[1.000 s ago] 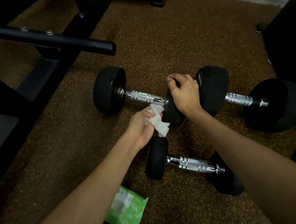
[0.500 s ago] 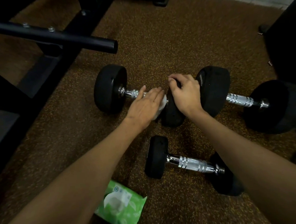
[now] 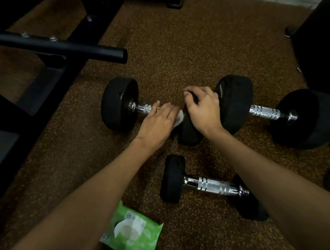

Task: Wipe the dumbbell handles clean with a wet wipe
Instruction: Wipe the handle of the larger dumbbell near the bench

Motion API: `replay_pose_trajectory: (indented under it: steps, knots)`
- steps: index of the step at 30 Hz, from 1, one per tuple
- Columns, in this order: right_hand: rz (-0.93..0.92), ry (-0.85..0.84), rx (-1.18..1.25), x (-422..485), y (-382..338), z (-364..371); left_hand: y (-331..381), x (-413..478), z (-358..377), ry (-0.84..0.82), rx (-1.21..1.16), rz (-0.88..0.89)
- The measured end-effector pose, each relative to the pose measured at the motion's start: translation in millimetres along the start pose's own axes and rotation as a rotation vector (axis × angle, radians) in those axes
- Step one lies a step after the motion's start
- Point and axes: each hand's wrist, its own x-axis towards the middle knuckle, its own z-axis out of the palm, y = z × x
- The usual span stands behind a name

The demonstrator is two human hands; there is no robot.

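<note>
Three black dumbbells with chrome handles lie on the speckled brown floor. My left hand [image 3: 157, 122] lies over the chrome handle [image 3: 142, 108] of the left dumbbell [image 3: 119, 104], wrapped round it with a white wet wipe [image 3: 180, 117] showing at the thumb side. My right hand [image 3: 203, 107] grips the top of that dumbbell's right weight head [image 3: 188, 135]. A second dumbbell [image 3: 266, 112] lies to the right, and a smaller one [image 3: 207, 186] lies nearer to me.
A green pack of wet wipes [image 3: 131, 232] lies on the floor between my forearms. A black bench frame with a tube [image 3: 57, 45] stands at the left. Dark equipment [image 3: 318, 45] fills the right edge.
My left hand rose from below the handle with the crumpled wipe and closed over the chrome handle, then slid slightly left. My right hand has stayed on the weight head.
</note>
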Motion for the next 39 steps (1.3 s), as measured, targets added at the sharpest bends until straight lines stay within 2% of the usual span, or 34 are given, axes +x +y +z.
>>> replay_pose_trajectory:
  steps: [3,7,11,13,18,20,24,26,28,33,39]
  knots:
    - [0.011,-0.008,0.017,0,-2,-3,-5,28,-7,-0.060,-0.092,-0.092]
    - [-0.024,0.002,0.020,0,-6,-6,-7,47,-18,-0.032,-0.183,-0.175]
    - [-0.016,0.004,0.036,0,-7,-7,-3,31,-11,-0.046,-0.209,-0.004]
    - [-0.017,0.001,0.026,1,-5,-5,-8,17,3,-0.044,-0.115,0.073]
    - [0.000,-0.014,0.002,2,2,1,-15,12,-1,-0.092,0.149,0.136]
    - [-0.004,-0.016,0.006,2,1,0,-17,27,-13,-0.153,0.069,0.130]
    - [0.007,-0.025,0.032,5,-3,-5,-26,43,-24,-0.345,-0.286,-0.010]
    - [0.011,-0.030,0.031,6,-2,-5,-29,47,-25,-0.302,-0.374,-0.060]
    - [0.014,-0.031,0.026,6,-1,-3,-26,46,-26,-0.239,-0.363,-0.055]
    - [0.007,-0.018,0.029,4,-5,-6,-23,32,-9,-0.126,-0.218,0.101]
    - [0.002,-0.012,0.030,1,-8,-8,-26,36,-20,-0.210,-0.288,0.014]
